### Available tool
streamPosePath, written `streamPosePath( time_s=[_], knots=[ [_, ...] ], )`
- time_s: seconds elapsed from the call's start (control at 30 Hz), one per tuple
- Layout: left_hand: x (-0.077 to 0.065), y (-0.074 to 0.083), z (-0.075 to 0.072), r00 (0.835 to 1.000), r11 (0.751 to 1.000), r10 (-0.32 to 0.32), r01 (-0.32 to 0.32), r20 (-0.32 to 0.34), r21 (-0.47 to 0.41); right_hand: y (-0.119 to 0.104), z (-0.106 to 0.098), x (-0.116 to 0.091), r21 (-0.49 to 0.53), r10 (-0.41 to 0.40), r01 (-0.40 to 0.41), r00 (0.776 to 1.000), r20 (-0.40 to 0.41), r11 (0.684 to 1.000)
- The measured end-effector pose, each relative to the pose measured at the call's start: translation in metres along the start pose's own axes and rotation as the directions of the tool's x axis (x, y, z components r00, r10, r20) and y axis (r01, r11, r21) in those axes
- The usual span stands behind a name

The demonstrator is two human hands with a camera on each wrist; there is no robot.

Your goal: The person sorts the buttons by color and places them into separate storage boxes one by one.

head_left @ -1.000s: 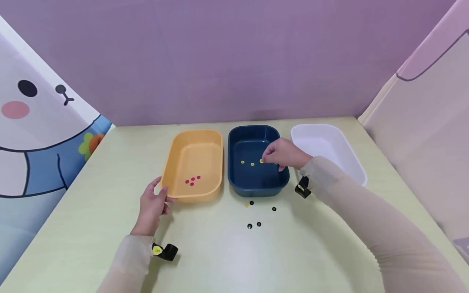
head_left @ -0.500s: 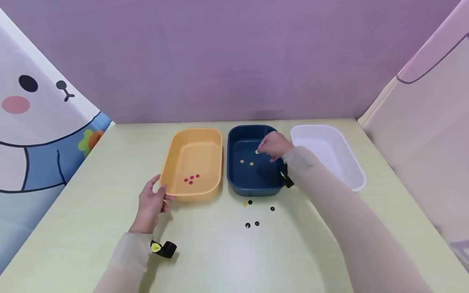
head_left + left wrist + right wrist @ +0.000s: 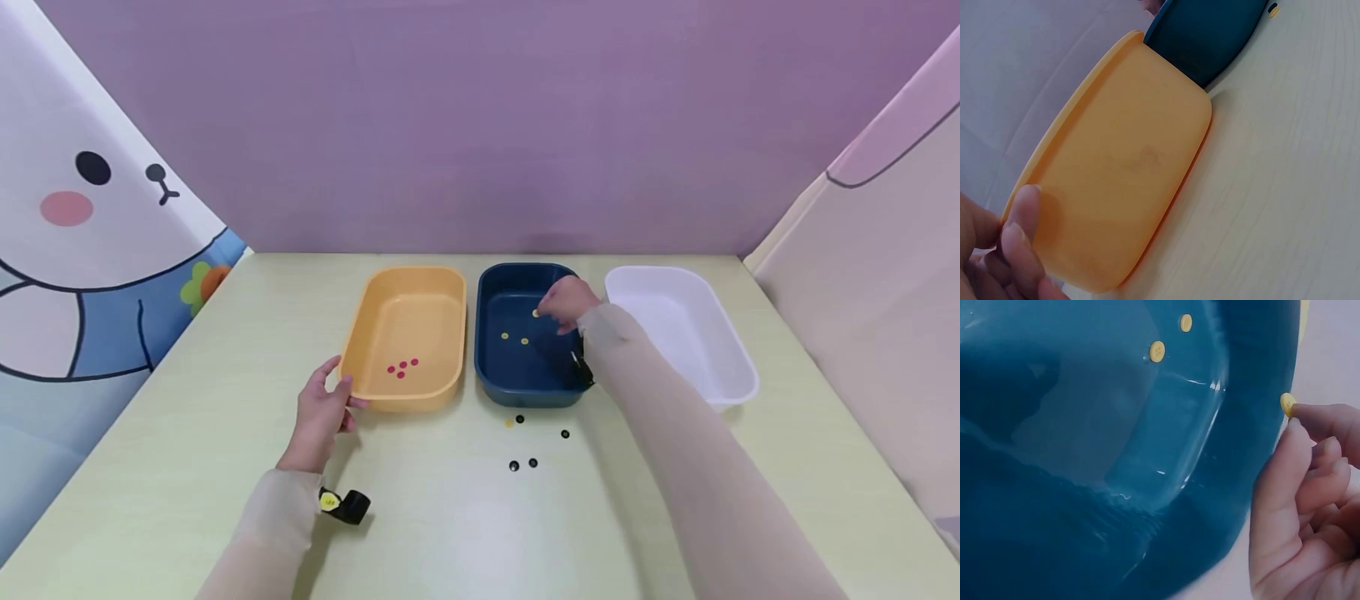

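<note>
My right hand (image 3: 567, 302) is over the dark blue tray (image 3: 525, 371), pinching a small yellow button (image 3: 1287, 404) between thumb and forefinger. Two more yellow buttons (image 3: 1157, 351) lie on the floor of that tray. On the left, my left hand (image 3: 318, 421) holds the near left corner of the orange tray (image 3: 412, 321) by its rim; the left wrist view has fingers against its outer wall (image 3: 1116, 156). A small cluster of dark pink buttons (image 3: 402, 365) lies inside the orange tray.
To the right stands a white tray (image 3: 675, 317), partly behind my right forearm. Several black buttons (image 3: 533, 462) and a yellow one (image 3: 509, 423) are scattered on the table in front of the blue tray. A purple backdrop (image 3: 450, 125) rises behind the trays.
My right hand has moved farther back over the blue tray, with the yellow button still pinched. The left hand keeps its hold on the orange tray. The head view has shifted slightly.
</note>
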State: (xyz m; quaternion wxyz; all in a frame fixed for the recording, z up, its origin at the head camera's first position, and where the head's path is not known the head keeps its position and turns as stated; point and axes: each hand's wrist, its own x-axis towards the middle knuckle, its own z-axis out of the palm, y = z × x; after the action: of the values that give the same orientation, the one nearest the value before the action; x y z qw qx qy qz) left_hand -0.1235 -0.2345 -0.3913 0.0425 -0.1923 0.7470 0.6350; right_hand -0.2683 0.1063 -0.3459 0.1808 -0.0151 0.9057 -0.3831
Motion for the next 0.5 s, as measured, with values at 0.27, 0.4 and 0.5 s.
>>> streamPosePath(
  time_s=[0.27, 0.4, 0.5],
  knots=[
    [0.004, 0.002, 0.015, 1.000, 0.999, 0.016, -0.016, 0.008, -0.038, 0.018, -0.005, 0.010, 0.025, 0.009, -0.009, 1.000, -0.013, 1.000],
    [0.006, 0.004, 0.019, 1.000, 0.999, 0.023, -0.022, 0.013, -0.043, 0.024, -0.005, 0.015, 0.052, 0.044, -0.042, 0.999, -0.030, 0.998],
    [0.006, 0.004, 0.018, 1.000, 0.999, 0.029, -0.028, 0.009, -0.040, 0.026, -0.002, 0.018, 0.138, 0.097, -0.089, 0.994, -0.048, 0.986]
  ],
)
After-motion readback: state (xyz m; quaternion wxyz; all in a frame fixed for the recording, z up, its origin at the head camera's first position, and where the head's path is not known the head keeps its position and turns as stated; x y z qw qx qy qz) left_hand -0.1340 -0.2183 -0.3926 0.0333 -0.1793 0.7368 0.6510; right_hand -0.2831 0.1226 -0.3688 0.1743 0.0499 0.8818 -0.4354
